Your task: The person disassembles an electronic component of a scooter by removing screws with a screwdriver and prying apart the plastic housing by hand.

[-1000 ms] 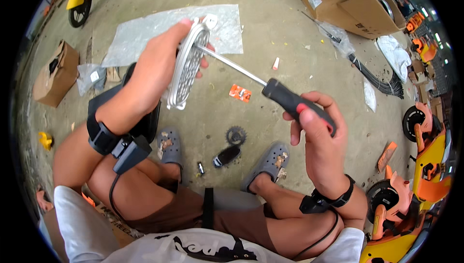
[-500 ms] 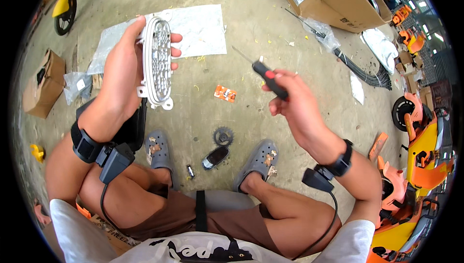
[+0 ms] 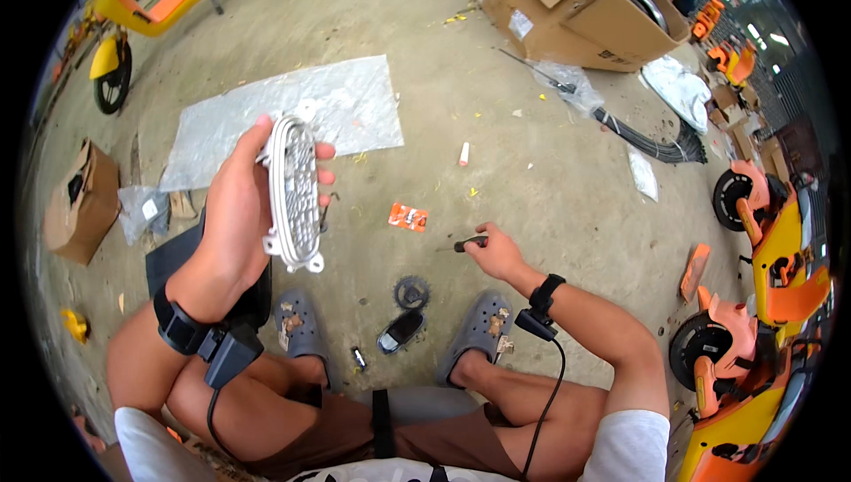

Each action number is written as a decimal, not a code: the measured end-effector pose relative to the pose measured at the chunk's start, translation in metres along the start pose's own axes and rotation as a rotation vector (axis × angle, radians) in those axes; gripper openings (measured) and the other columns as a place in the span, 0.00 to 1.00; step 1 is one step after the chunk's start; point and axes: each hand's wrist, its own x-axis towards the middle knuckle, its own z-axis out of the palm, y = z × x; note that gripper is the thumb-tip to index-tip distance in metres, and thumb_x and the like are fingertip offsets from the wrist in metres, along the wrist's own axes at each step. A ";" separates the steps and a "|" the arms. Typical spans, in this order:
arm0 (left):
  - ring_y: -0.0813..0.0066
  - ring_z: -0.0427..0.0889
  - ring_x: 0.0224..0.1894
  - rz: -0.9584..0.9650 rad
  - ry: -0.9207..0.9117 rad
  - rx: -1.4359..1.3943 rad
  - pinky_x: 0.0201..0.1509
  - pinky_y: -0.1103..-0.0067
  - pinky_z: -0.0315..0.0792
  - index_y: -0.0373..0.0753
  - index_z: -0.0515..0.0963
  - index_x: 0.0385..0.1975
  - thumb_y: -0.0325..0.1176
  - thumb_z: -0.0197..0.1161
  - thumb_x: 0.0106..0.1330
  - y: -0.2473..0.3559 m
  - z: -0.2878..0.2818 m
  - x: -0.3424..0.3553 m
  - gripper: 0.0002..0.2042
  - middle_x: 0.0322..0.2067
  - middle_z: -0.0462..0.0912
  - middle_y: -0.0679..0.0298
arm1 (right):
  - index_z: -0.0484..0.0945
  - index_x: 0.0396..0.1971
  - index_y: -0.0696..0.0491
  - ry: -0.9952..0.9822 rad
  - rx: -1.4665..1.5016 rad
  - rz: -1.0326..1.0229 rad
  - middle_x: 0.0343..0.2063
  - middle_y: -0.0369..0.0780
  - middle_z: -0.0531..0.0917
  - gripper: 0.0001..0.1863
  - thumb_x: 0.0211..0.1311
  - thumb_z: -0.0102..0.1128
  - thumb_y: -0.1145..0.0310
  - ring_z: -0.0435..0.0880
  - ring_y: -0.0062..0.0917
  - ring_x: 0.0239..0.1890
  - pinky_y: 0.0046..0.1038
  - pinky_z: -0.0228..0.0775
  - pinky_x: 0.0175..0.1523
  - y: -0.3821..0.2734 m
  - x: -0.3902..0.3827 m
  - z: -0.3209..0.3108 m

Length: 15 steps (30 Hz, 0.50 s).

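Note:
My left hand [image 3: 235, 216] is wrapped round an oval lamp [image 3: 297, 185] with a white rim and mounting tabs. The lamp stands on end, its ribbed clear face turned right, and my fingertips show past its far side. Lower down on the right, my right hand [image 3: 498, 253] is closed on a screwdriver [image 3: 472, 243] with a dark handle. Its thin shaft points left, toward the lamp but apart from it. Black straps with small boxes sit on both wrists.
An orange card [image 3: 408, 217], a toothed ring [image 3: 411, 292] and a dark oval part [image 3: 401, 331] lie on the floor ahead of my feet. Beyond are a plastic sheet [image 3: 363, 101], a large cardboard box [image 3: 612, 34] and bundled black cables [image 3: 651, 138]. Yellow-orange scooters [image 3: 780, 269] stand right.
My right hand has come down and nearer to my body, and the screwdriver now points more directly left. The lamp sits lower in view; the whole view has shifted too.

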 end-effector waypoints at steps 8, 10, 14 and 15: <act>0.71 0.82 0.34 -0.002 0.015 -0.050 0.38 0.73 0.79 0.36 0.73 0.45 0.52 0.40 0.76 -0.002 0.007 -0.003 0.23 0.38 0.83 0.58 | 0.77 0.44 0.48 0.086 -0.112 -0.173 0.34 0.46 0.84 0.19 0.55 0.60 0.54 0.83 0.44 0.39 0.42 0.74 0.42 -0.026 -0.044 -0.002; 0.70 0.82 0.35 -0.018 -0.004 -0.048 0.38 0.72 0.79 0.35 0.73 0.46 0.51 0.40 0.76 -0.003 0.007 -0.002 0.23 0.39 0.83 0.56 | 0.76 0.46 0.48 0.096 -0.173 -0.251 0.34 0.46 0.84 0.19 0.56 0.59 0.56 0.83 0.45 0.39 0.43 0.73 0.43 -0.019 -0.048 0.009; 0.70 0.82 0.34 -0.033 -0.003 -0.053 0.38 0.72 0.79 0.35 0.73 0.45 0.51 0.40 0.76 0.000 0.017 -0.003 0.23 0.38 0.83 0.56 | 0.75 0.46 0.50 0.005 -0.210 -0.241 0.34 0.48 0.83 0.20 0.57 0.57 0.56 0.82 0.46 0.39 0.45 0.73 0.43 -0.018 -0.050 0.014; 0.70 0.82 0.33 -0.036 -0.006 -0.049 0.37 0.72 0.79 0.35 0.73 0.45 0.51 0.40 0.76 0.000 0.018 -0.004 0.23 0.38 0.83 0.56 | 0.75 0.46 0.50 0.000 -0.205 -0.247 0.34 0.48 0.83 0.20 0.57 0.57 0.56 0.82 0.46 0.39 0.45 0.73 0.43 -0.018 -0.048 0.014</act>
